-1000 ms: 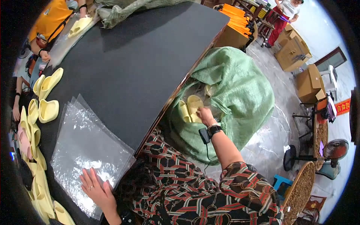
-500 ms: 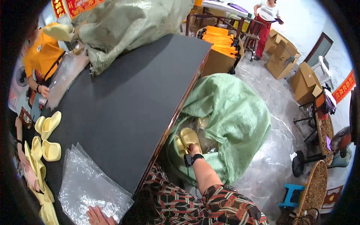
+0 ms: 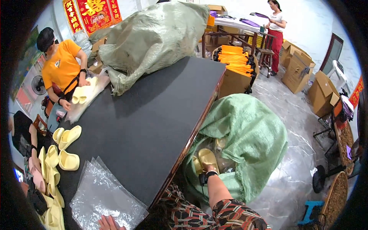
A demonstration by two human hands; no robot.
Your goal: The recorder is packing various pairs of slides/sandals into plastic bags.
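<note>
My right hand (image 3: 209,168) reaches down into a green woven sack (image 3: 253,130) beside the table and grips a pair of pale yellow slippers (image 3: 209,156) by their near ends. Other wrapped slippers in clear plastic show deeper in the sack. On the table, my left hand (image 3: 108,223) rests with fingers stretched out on the lower edge of a fanned stack of clear plastic bags (image 3: 103,191); the picture's edge cuts it off. Loose yellow slippers (image 3: 69,160) stand just beyond the bags, to the left.
The dark table (image 3: 149,115) ends in a wooden edge above the sack. A large grey-green sack (image 3: 153,38) lies at its far end. Across it, a co-worker in an orange shirt (image 3: 63,65) handles yellow slippers over a plastic bag. A blue stool (image 3: 310,212) stands at lower right.
My view has tilted up, so everything sits lower and further right. The orange-shirted co-worker has brought yellow slippers down onto a plastic bag. Both my hands keep their places.
</note>
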